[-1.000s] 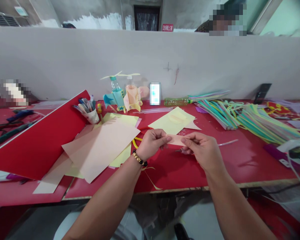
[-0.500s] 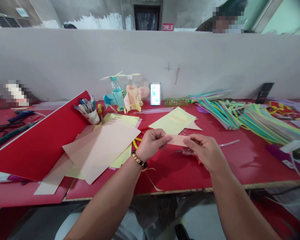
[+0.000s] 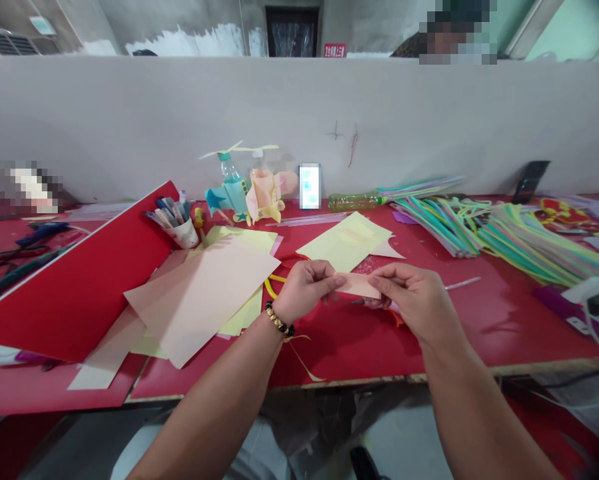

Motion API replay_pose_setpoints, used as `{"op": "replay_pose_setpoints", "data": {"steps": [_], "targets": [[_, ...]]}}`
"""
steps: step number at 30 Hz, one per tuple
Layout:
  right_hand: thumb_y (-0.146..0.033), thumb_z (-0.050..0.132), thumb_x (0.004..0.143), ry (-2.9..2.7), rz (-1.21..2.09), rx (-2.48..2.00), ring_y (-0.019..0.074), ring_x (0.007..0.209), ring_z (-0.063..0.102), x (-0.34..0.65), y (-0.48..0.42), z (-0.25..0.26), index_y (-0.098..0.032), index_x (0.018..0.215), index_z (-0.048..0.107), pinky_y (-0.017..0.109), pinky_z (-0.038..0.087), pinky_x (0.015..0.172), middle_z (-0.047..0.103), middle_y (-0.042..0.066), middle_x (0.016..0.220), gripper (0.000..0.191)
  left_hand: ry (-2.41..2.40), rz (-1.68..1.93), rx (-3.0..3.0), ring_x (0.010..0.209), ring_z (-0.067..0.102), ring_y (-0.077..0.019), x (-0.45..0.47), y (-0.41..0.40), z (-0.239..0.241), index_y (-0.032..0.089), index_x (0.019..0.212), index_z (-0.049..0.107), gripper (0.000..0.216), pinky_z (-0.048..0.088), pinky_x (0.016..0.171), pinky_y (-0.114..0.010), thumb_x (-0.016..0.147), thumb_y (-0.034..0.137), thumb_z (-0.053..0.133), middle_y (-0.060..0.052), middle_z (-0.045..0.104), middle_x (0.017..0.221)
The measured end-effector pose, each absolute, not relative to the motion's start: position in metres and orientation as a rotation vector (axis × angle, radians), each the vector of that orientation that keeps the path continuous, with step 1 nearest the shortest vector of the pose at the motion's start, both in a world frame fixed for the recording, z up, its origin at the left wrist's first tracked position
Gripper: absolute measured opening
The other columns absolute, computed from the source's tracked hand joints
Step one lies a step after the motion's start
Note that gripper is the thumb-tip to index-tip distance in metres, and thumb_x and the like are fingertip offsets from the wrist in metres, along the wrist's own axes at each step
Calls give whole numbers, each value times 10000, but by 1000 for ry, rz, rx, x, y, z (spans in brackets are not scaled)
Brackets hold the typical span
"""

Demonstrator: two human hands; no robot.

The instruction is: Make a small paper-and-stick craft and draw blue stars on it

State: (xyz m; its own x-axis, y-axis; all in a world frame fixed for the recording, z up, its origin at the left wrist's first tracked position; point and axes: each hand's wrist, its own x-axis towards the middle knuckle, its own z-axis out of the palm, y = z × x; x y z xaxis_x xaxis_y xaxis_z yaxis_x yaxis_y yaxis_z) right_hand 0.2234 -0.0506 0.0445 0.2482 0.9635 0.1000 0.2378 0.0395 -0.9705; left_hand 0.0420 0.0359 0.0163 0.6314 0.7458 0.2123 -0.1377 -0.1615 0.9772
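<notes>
Left hand (image 3: 312, 283) and right hand (image 3: 415, 293) pinch a paper strip (image 3: 358, 285) at its ends, likely to hold it flat, behind the front edge of the tabletop (image 3: 379, 353).

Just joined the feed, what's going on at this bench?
A person holds a small peach paper strip above the red table, with the left hand pinching one end and the right hand the other. Larger pale paper sheets lie to the left. At the back, two decorated bottles stand upright near a lit screen, and bundles of coloured strips lie to the right.
</notes>
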Motion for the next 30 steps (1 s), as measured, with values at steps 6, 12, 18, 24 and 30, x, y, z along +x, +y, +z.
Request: {"op": "replay_pose_setpoints", "data": {"steps": [6,12,18,24,30], "targets": [[-400,681,764,-1265,850,-1447,124,481,580,224,-49,48,-172,795,673,246,524,502,625,0,565,230,500,780,1503,552,559,-82,42,38,18,125,757,615,284,427,554,-196,770,401,681,-8,617,628],[-379,654,791,-1420,800,-1468,124,501,580,224,-43,41,-168,803,687,229,497,486,635,12,589,214,527,666,1502,501,546,-89,43,39,17,109,710,650,311,424,506,-207,696,406,739,-11,613,590],[-384,673,778,-1190,760,-1424,106,507,582,227,-41,44,-168,824,673,211,510,493,649,8,624,222,571,792,1437,473,522,-80,43,39,16,121,628,591,309,397,493,-202,716,385,726,-4,608,556],[-410,697,754,-1219,990,-1408,120,549,633,217,-41,38,-149,861,659,191,493,503,688,37,660,285,581,874,1404,485,519,-82,45,38,16,127,616,568,316,391,507,-204,732,385,709,-12,616,554],[-390,650,798,-1130,752,-1431,115,490,592,225,-44,38,-172,744,631,220,493,488,656,12,601,225,582,868,1381,478,524,-73,45,37,16,122,636,591,279,402,503,-196,726,351,721,-21,629,571]]}}
